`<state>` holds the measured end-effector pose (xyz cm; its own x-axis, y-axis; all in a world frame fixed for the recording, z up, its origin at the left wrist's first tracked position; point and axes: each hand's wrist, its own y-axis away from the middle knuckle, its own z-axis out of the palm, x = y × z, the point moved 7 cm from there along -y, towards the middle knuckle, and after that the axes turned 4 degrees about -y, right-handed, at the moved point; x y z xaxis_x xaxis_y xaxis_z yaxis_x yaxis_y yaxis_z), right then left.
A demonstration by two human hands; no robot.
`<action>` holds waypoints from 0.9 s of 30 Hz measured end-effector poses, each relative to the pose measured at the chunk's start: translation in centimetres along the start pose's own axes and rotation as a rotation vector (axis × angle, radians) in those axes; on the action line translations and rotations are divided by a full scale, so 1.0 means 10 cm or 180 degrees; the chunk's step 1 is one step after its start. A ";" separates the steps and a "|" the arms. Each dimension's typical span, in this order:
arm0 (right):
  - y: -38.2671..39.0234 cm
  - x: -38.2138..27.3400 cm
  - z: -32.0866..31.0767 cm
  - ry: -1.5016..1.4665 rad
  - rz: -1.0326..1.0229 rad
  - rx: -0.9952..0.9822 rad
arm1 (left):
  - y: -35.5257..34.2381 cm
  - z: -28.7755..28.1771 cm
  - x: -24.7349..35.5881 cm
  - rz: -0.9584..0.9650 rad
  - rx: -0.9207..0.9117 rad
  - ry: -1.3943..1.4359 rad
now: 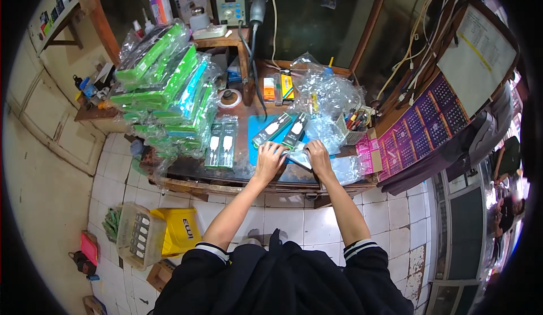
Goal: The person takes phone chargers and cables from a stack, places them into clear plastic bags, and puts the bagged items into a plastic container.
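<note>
On a blue mat (pixel 257 124) at the bench's middle lie two slim dark boxes with white pictures, a left box (pixel 272 130) and a right box (pixel 297 131), tilted toward each other. Just in front of them, a whitish shiny flat piece (pixel 300 158) spans the gap between my hands. My left hand (pixel 270 161), fingers curled, grips its left end close to the boxes. On its other end my right hand (pixel 318 157) is closed, beside crumpled clear plastic. Whether the piece is film or card I cannot tell.
Green boxes in clear wrap (pixel 164 88) form a tall stack at left, beside two upright dark boxes (pixel 221 144). Clear plastic bags (pixel 328 94) and a basket of tools (pixel 353 125) stand at right. A plastic bin (pixel 138 236) and yellow bag (pixel 176 231) are on the floor.
</note>
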<state>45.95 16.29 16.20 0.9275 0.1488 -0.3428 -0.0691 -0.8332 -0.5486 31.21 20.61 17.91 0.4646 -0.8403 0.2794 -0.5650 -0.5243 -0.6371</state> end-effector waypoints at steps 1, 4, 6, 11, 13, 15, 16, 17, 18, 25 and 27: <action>0.02 0.05 -0.03 -0.0072 0.0082 0.0025 | -0.02 0.04 0.05 0.0034 0.0006 0.0035; 0.07 0.12 -0.12 -0.0148 0.0230 0.0020 | -0.10 0.10 0.16 -0.0070 0.0020 0.0089; 0.07 0.15 -0.18 -0.0287 0.0368 0.0026 | -0.16 0.12 0.22 -0.0178 -0.0008 -0.0019; 0.10 0.13 -0.28 -0.0390 0.0598 0.0154 | -0.18 0.23 0.24 -0.0373 0.0079 0.0070; 0.10 0.13 -0.28 -0.0303 0.0806 0.0146 | -0.16 0.28 0.17 -0.0464 0.0118 0.0218; 0.11 0.22 -0.27 -0.0381 0.1335 -0.0051 | -0.17 0.26 0.15 -0.0553 0.0230 0.0389; 0.10 0.22 -0.26 -0.0379 0.1338 -0.0047 | -0.16 0.27 0.15 -0.0549 0.0229 0.0392; 0.08 0.19 -0.31 -0.0458 0.1195 0.0261 | -0.15 0.29 0.13 -0.0592 0.0163 0.0453; 0.05 0.17 -0.37 -0.0535 0.1044 0.0576 | -0.15 0.30 0.12 -0.0628 0.0103 0.0512; -0.12 0.38 -0.59 -0.0867 0.1189 0.1166 | -0.12 0.34 0.18 -0.0049 0.0024 0.0693; -0.15 0.44 -0.67 -0.0850 0.1238 0.1213 | -0.10 0.37 0.21 0.0200 -0.0040 0.0483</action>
<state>52.58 14.62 20.62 0.6870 0.0413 -0.7254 -0.5569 -0.6114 -0.5622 35.28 19.85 16.46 0.3202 -0.8822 0.3452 -0.5987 -0.4709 -0.6479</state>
